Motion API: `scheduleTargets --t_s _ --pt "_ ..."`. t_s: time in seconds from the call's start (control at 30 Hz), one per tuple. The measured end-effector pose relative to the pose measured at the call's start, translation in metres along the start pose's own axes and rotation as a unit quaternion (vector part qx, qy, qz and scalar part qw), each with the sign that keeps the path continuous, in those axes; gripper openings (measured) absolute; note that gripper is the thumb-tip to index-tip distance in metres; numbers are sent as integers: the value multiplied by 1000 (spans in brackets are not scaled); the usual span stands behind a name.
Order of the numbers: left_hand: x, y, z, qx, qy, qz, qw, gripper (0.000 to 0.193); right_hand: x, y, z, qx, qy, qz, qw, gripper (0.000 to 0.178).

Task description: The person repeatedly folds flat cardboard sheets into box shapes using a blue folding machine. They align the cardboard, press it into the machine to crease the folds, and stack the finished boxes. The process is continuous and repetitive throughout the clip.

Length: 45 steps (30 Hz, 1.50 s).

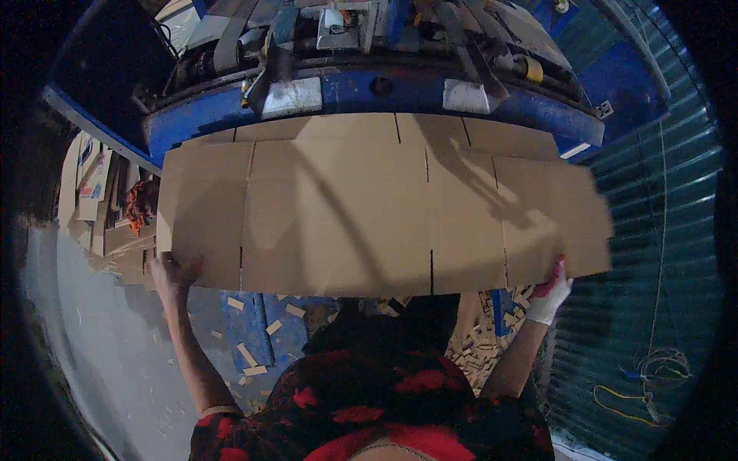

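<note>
A wide, flat sheet of brown cardboard point(361, 207) with crease lines and short slots stretches in front of me, its far edge up against a blue machine point(354, 88). My left hand point(175, 273), bare, grips the sheet's near left corner. At the near right corner my right hand point(552, 290), in a white and pinkish-red glove, is closed on the edge. The fingers under the sheet are partly hidden. Shadows of the machine's parts fall across the cardboard.
Cardboard pieces point(100, 200) are stacked at the left beside an orange-red bundle point(140, 206). Small cardboard offcuts point(480, 349) litter the floor below. A green corrugated wall point(646, 253) rises on the right, with a coiled cable point(661, 369) near it.
</note>
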State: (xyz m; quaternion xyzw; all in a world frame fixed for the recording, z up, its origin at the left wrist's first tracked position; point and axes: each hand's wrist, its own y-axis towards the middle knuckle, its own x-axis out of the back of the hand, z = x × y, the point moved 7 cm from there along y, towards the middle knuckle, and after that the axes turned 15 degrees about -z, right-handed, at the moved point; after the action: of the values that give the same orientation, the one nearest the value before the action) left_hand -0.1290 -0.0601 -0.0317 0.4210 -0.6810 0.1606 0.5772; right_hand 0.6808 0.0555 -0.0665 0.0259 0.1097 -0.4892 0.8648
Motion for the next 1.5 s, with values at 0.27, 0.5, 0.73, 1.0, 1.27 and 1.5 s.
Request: scheduleTargets --t_s 0.27,0.5,0.73,1.0,1.27,1.5 --pt "26 -81 -102 -127 -520 185 824 81 -127 -210 40 517 -421 459 587 51" --pt "-11 -106 -180 -329 -373 27 867 74 -163 -235 32 647 -395 509 408 55" --pt "-15 -49 -237 -402 -310 -49 860 46 -232 -199 10 732 -296 423 445 43" --pt "-52 1 -280 -380 -331 -46 862 57 -296 -163 -21 695 -298 440 484 44" --pt "-103 69 -342 -439 -260 -97 854 58 -411 -123 -42 692 -373 449 425 55" --pt "-127 138 -421 -344 -225 -107 906 49 -524 -101 -23 728 -344 373 461 59"
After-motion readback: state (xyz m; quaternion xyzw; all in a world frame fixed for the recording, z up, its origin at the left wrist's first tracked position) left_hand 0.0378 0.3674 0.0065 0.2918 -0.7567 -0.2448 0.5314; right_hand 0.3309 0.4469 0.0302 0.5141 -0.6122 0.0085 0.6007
